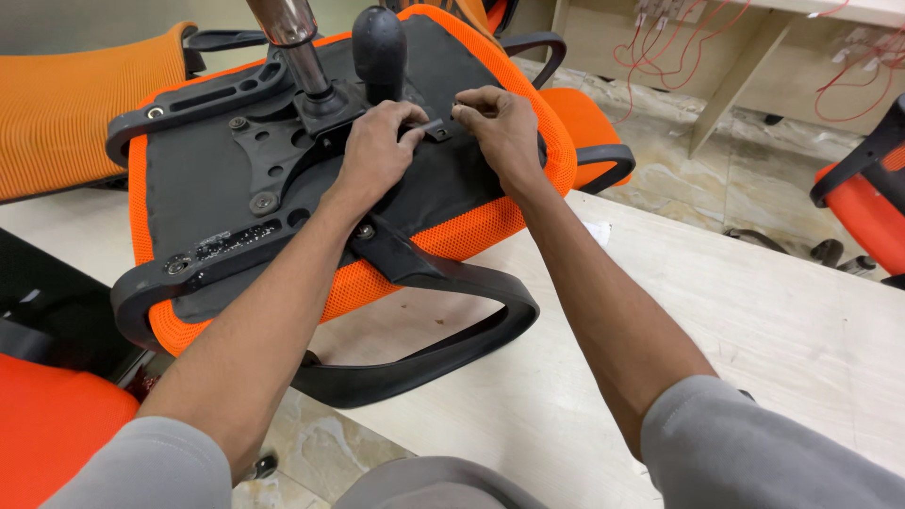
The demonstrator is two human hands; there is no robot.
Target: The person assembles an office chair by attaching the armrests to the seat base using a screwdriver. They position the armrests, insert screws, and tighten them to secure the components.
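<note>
- The wooden table carries an upturned orange office chair seat, with its black armrest loop nearest the person.
- The left hand presses on the seat's black underside, its fingers pinching a small black bracket.
- The right hand grips the same bracket from the other side.
- Beyond both hands rise the black lever knob and the chrome gas cylinder.
</note>
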